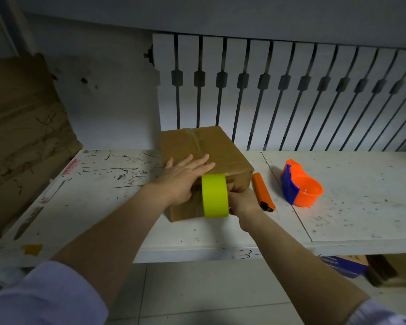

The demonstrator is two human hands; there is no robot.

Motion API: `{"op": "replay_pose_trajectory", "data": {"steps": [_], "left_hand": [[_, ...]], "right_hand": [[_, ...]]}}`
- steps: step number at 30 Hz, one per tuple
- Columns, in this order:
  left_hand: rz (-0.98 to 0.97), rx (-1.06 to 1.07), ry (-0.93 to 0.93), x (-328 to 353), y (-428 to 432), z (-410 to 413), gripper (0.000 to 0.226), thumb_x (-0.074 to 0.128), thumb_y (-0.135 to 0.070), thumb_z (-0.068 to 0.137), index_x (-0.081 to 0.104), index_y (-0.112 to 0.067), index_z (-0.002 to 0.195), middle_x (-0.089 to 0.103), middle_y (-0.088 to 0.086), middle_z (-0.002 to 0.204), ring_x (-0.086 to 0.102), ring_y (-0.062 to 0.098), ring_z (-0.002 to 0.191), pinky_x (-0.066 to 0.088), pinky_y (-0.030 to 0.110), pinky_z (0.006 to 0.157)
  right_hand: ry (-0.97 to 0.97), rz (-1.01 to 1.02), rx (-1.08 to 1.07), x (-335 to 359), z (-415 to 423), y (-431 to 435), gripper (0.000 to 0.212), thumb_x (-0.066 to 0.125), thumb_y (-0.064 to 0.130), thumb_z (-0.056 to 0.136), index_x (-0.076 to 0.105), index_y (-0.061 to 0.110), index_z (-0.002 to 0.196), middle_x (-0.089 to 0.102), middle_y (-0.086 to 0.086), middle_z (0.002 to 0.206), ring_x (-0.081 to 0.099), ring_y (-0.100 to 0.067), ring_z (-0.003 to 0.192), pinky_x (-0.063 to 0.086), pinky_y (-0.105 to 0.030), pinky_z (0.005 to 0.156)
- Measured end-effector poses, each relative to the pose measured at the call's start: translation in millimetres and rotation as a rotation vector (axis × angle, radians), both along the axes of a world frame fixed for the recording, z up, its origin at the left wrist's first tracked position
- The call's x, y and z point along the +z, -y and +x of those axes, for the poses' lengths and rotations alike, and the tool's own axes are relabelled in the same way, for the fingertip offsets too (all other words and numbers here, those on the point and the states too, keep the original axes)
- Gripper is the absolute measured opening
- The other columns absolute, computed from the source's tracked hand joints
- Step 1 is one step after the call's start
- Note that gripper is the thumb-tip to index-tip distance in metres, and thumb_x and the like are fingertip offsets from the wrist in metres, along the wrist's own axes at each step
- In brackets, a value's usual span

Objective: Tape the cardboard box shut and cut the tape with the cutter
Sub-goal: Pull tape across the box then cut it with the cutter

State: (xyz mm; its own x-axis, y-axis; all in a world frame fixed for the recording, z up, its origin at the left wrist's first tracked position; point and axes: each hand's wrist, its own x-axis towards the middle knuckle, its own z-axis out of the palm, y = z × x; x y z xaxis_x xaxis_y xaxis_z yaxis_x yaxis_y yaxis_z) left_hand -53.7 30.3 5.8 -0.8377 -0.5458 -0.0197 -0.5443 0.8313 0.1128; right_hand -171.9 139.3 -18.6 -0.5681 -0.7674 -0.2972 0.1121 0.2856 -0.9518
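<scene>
A closed brown cardboard box (211,146) stands on the white table (352,214), its top flaps meeting along a centre seam. My left hand (185,177) lies flat on the near part of the box top, fingers spread. My right hand (242,198) grips a yellow-green tape roll (215,195), held upright against the box's front face near the top edge. An orange cutter (263,192) lies on the table just right of the box, untouched.
An orange and blue tape dispenser (300,186) sits further right on the table. A large sheet of cardboard (21,137) leans at the left. A white radiator (291,90) runs along the wall behind. Boxes (347,266) sit under the table on the tiled floor.
</scene>
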Motion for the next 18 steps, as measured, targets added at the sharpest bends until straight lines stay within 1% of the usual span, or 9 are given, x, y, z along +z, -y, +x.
{"op": "replay_pose_trajectory", "data": {"steps": [1,4,6,8,9,10,13,16,18], "left_hand": [[-0.001,0.001,0.001,0,0,0,0.097,0.058,0.003,0.079,0.002,-0.042,0.144,-0.003,-0.015,0.158,-0.003,0.019,0.147,0.001,0.057,0.116],[0.011,0.008,0.006,1,-1,-2,0.096,0.056,0.005,0.080,0.001,-0.043,0.144,-0.001,-0.016,0.158,-0.002,0.019,0.147,0.000,0.058,0.116],[0.016,0.014,-0.003,0,0,-2,0.095,0.054,0.006,0.080,0.003,-0.043,0.143,0.001,-0.016,0.158,-0.002,0.018,0.147,0.000,0.057,0.116],[0.018,0.023,-0.015,-1,1,-2,0.094,0.054,0.005,0.081,0.004,-0.043,0.143,0.001,-0.016,0.158,-0.001,0.018,0.147,-0.001,0.056,0.116],[0.020,0.026,-0.017,-2,1,-3,0.094,0.055,0.005,0.081,0.005,-0.044,0.143,0.001,-0.016,0.158,-0.002,0.018,0.147,-0.001,0.056,0.116],[0.019,0.028,-0.017,-3,1,-4,0.094,0.055,0.005,0.080,0.004,-0.044,0.143,0.001,-0.016,0.158,-0.002,0.017,0.147,-0.001,0.055,0.116],[0.019,0.038,-0.014,-5,2,-6,0.095,0.053,0.008,0.080,0.004,-0.044,0.143,0.001,-0.016,0.158,-0.002,0.016,0.146,-0.002,0.054,0.116],[0.017,0.041,-0.012,-6,3,-6,0.095,0.053,0.009,0.080,0.004,-0.045,0.143,0.001,-0.016,0.158,-0.003,0.016,0.146,-0.003,0.054,0.116],[0.017,0.039,-0.019,-6,3,-6,0.095,0.053,0.008,0.080,0.004,-0.045,0.142,0.001,-0.017,0.158,-0.003,0.015,0.146,-0.003,0.053,0.116]], "right_hand": [[0.049,-0.038,-0.007,3,3,-1,0.033,0.048,0.000,0.092,0.054,0.013,0.062,0.054,-0.007,0.066,0.048,-0.017,0.059,0.044,-0.023,0.049],[0.321,-0.128,-0.042,6,10,-1,0.037,0.037,0.000,0.095,0.054,0.011,0.064,0.055,-0.008,0.064,0.048,-0.019,0.063,0.042,-0.027,0.059],[0.429,-0.129,-0.064,7,11,0,0.039,0.035,0.005,0.097,0.053,0.011,0.064,0.060,-0.004,0.045,0.053,-0.020,0.059,0.044,-0.027,0.055],[0.449,-0.131,-0.088,11,10,1,0.041,0.031,0.008,0.099,0.049,0.010,0.062,0.053,0.002,0.028,0.058,-0.014,0.039,0.045,-0.017,0.038],[0.432,-0.120,-0.098,11,9,1,0.042,0.030,0.007,0.099,0.047,0.010,0.060,0.050,0.003,0.025,0.054,-0.009,0.027,0.039,-0.012,0.029],[0.430,-0.113,-0.097,11,9,0,0.043,0.028,0.007,0.099,0.045,0.010,0.059,0.047,0.003,0.023,0.049,-0.007,0.021,0.034,-0.009,0.025],[0.422,-0.086,-0.087,3,9,-3,0.048,0.026,0.004,0.098,0.041,0.011,0.053,0.042,0.004,0.020,0.043,-0.006,0.017,0.029,-0.007,0.023],[0.426,-0.089,-0.098,-1,9,-3,0.056,0.026,0.002,0.097,0.044,0.011,0.044,0.040,0.004,0.019,0.042,-0.006,0.016,0.028,-0.007,0.022],[0.406,-0.088,-0.084,1,11,-6,0.051,0.026,0.002,0.097,0.040,0.010,0.049,0.039,0.003,0.019,0.041,-0.006,0.015,0.029,-0.007,0.022]]}}
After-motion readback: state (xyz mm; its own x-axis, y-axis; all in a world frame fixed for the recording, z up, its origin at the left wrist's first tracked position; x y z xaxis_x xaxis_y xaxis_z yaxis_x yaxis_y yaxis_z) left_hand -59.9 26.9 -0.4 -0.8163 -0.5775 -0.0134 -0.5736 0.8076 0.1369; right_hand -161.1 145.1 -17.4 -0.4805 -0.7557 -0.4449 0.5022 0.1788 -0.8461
